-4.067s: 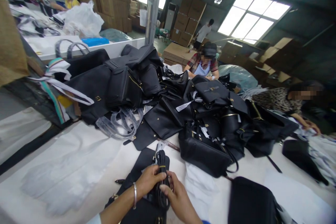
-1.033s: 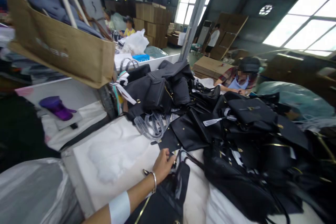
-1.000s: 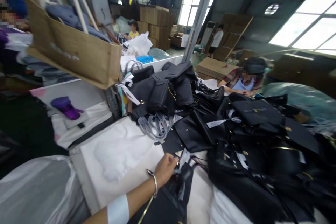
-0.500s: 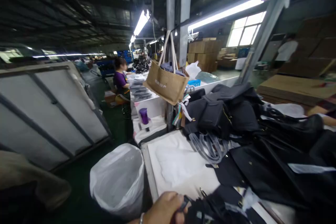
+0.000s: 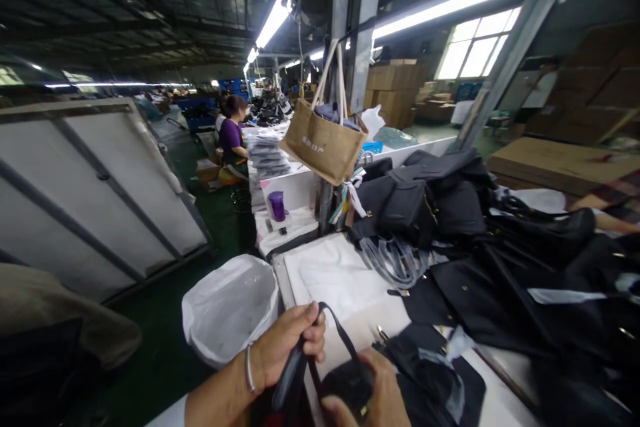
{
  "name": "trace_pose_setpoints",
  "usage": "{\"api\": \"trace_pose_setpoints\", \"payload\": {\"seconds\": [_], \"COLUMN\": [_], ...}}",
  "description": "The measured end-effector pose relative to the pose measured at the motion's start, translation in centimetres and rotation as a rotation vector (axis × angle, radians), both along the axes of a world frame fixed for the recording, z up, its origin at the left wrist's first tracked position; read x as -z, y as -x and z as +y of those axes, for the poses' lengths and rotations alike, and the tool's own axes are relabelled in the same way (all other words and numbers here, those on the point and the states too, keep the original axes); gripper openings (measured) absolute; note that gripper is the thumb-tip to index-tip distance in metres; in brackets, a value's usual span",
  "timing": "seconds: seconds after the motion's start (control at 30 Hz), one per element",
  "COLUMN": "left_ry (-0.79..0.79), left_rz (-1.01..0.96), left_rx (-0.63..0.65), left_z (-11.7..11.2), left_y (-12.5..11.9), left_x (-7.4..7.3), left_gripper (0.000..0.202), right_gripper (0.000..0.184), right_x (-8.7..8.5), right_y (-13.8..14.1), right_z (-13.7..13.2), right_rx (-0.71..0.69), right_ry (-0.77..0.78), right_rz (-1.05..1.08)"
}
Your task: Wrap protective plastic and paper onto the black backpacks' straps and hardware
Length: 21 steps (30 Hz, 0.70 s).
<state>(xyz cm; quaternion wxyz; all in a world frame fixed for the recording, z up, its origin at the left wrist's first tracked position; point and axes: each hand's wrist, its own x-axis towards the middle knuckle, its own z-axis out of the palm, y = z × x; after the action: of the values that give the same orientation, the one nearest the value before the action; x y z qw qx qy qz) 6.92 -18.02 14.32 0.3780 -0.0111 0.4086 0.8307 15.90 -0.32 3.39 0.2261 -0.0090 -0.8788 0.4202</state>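
Observation:
My left hand (image 5: 295, 340), with a metal bangle at the wrist, is closed round a black strap (image 5: 341, 328) above the near edge of the table. The strap loops up over the fist and runs down to my right hand (image 5: 383, 390). Low in the picture, that hand has its thumb and fingers closed about the strap's lower part, beside a dark bag piece whose outline is partly hidden. More black bag parts (image 5: 425, 380), with clear plastic and gold-coloured fittings, lie just right of my hands.
A bin with a white liner (image 5: 227, 307) stands left of the table. Black bags (image 5: 415, 203) are heaped at the right. A tan tote (image 5: 323, 147) hangs from the post, near a purple jug (image 5: 277, 205). A person in purple (image 5: 231, 133) sits farther back.
My left hand has risen with the strap, and more of the forearm shows. My right hand has come into view at the strap. The camera view has shifted slightly.

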Motion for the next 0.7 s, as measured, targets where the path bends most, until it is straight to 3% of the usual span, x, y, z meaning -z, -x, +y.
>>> {"api": "trace_pose_setpoints", "payload": {"seconds": [0.07,0.17,0.27,0.33,0.4,0.47,0.6,0.7], "left_ry": [0.015,0.028,0.053,0.156,0.318,0.44,0.409,0.407], "left_rz": [0.05,0.098,0.165,0.252,0.318,0.302,0.185,0.231], "left_rx": [0.043,0.118,0.216,0.256,0.25,0.267,0.542,0.726], "left_z": [0.4,1.2,1.4,1.1,0.5,-0.2,-1.1,-0.8], "left_y": [-0.3,-0.7,-0.5,0.1,0.8,1.3,1.6,2.1], "left_x": [-0.3,-1.1,-1.4,-1.0,0.0,1.2,2.5,3.1], "left_gripper": [0.028,0.025,0.026,0.027,0.027,0.033,0.047,0.039], "right_gripper": [0.086,0.102,0.079,0.046,0.033,0.034,0.048,0.053], "right_x": [-0.9,-2.3,-2.0,-1.2,-0.5,-0.7,-2.2,-2.1], "right_y": [0.6,1.1,1.1,1.0,0.8,0.8,1.4,1.5], "right_z": [-0.3,-1.2,-1.7,-1.2,0.3,2.6,8.6,12.5], "right_rx": [-0.015,-0.131,-0.41,-0.484,-0.395,-0.24,0.041,0.147], "right_ry": [-0.088,0.118,0.425,0.434,0.271,0.049,-0.33,-0.564], "right_rz": [0.068,-0.117,-0.366,-0.454,-0.438,-0.344,-0.158,-0.009]}}
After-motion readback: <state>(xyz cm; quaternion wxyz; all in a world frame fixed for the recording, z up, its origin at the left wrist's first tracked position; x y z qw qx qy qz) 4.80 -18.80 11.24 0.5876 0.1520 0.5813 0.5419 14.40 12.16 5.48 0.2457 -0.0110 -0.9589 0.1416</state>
